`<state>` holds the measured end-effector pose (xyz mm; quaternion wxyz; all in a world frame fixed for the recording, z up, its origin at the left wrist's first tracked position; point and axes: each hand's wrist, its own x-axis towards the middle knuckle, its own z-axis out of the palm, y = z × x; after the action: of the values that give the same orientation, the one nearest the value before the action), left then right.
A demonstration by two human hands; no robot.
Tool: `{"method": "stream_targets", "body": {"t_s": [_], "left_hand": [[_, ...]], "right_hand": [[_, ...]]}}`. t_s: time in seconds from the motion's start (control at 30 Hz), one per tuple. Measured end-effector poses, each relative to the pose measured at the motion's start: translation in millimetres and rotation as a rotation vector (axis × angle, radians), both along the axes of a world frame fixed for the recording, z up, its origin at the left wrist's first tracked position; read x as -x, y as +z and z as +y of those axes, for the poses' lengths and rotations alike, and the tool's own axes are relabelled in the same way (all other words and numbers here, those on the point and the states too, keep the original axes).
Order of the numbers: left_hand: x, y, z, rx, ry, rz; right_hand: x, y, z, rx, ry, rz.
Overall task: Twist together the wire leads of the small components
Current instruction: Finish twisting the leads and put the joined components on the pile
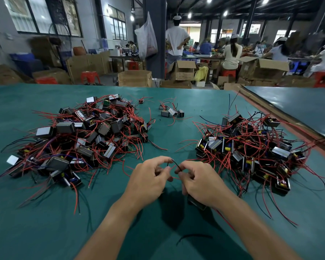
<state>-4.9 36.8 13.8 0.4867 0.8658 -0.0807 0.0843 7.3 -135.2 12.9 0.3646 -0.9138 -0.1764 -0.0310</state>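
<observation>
Near the front of the green table (45,222), between the left pile (83,136) and right pile (251,147) of small components, the left hand (148,182) and right hand (201,184) pinch the black and red wire leads (176,165) between curled fingertips, one component (195,202) sitting under the right palm.

Bright overhead lights — edges warped, slightly blurred.

the table cover (45,231) is plain teal-green — the left pile (94,132) and right pile (251,147) are dark grey blocks with silvery faces, tangled in red wire (some black, yellow specks on the right). the held leads (177,166) are black and red.
</observation>
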Motion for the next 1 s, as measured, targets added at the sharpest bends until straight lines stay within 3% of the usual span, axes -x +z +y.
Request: {"method": "stream_targets", "body": {"t_s": [0.23,0.53,0.77,1.0], "left_hand": [[0.2,1.4,-1.8,-0.074,0.004,-0.070],[-2.7,-1.4,-6.2,0.198,-0.015,-0.042],[-3.5,-1.8,-6.4,0.190,0.000,-0.059],[0.4,4.7,-6.2,0.140,-0.071,-0.040]], "right_hand": [[-0.5,-1.3,-0.9,0.033,0.032,-0.058],[1.9,1.5,-2.1,0.092,0.090,-0.044],[3.2,3.1,-0.1,0.134,0.117,-0.103],[3.5,8.7,-2.6,-0.201,0.016,-0.229]]}}
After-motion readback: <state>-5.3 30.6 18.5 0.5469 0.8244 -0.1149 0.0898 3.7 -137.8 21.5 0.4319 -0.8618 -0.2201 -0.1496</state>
